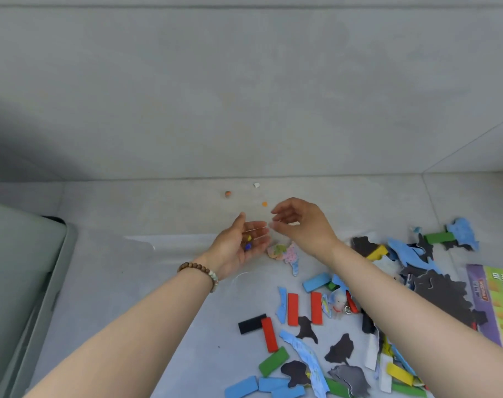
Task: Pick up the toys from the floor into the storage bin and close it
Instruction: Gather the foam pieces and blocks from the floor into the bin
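Left hand [238,245] is held palm up, fingers relaxed, with small yellow and blue bits [248,242] lying in it. Right hand [299,225] is poised just beside it, fingers loosely curled; whether anything is pinched cannot be told. Toys [292,308] are scattered on the floor [115,205], partly hidden by the right forearm. Bin [29,282] is cut off at the left edge.

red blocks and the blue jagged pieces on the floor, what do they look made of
Red blocks: probably painted wood. They are thick, straight-edged bars with an even matte coat, though plastic is possible.
Blue jagged pieces: likely foam or card puzzle parts. They are thin and flat, with irregular cut outlines and matte printed faces.
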Demonstrator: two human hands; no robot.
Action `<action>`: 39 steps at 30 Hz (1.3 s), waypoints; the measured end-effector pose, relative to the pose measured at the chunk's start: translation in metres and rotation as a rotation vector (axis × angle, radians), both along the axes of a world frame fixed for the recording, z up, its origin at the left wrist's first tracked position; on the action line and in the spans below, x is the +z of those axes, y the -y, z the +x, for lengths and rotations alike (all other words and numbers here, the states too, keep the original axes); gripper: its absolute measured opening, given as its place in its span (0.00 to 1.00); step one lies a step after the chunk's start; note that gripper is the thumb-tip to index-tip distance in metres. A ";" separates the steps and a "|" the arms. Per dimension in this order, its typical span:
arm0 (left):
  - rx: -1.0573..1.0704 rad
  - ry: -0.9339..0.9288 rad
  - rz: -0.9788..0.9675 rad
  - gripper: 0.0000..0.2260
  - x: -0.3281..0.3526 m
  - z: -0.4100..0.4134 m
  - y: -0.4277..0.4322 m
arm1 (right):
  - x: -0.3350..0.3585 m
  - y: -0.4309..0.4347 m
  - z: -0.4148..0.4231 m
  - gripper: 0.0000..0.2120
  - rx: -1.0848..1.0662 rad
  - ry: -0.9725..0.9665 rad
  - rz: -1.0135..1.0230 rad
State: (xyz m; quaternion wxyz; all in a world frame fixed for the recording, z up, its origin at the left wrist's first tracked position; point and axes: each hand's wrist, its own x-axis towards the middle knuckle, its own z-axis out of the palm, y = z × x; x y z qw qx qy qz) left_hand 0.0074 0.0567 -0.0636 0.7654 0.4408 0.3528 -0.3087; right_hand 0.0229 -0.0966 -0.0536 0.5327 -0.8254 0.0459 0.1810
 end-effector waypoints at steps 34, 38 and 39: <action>-0.120 0.042 0.232 0.20 0.010 -0.043 -0.027 | -0.028 0.022 -0.041 0.23 0.237 -0.093 -0.403; -0.120 0.042 0.283 0.19 0.008 -0.064 -0.027 | -0.045 -0.005 -0.055 0.21 -0.117 -0.010 -0.364; -0.123 0.039 0.296 0.19 0.007 -0.068 -0.027 | -0.046 -0.011 -0.057 0.20 -0.184 -0.024 -0.360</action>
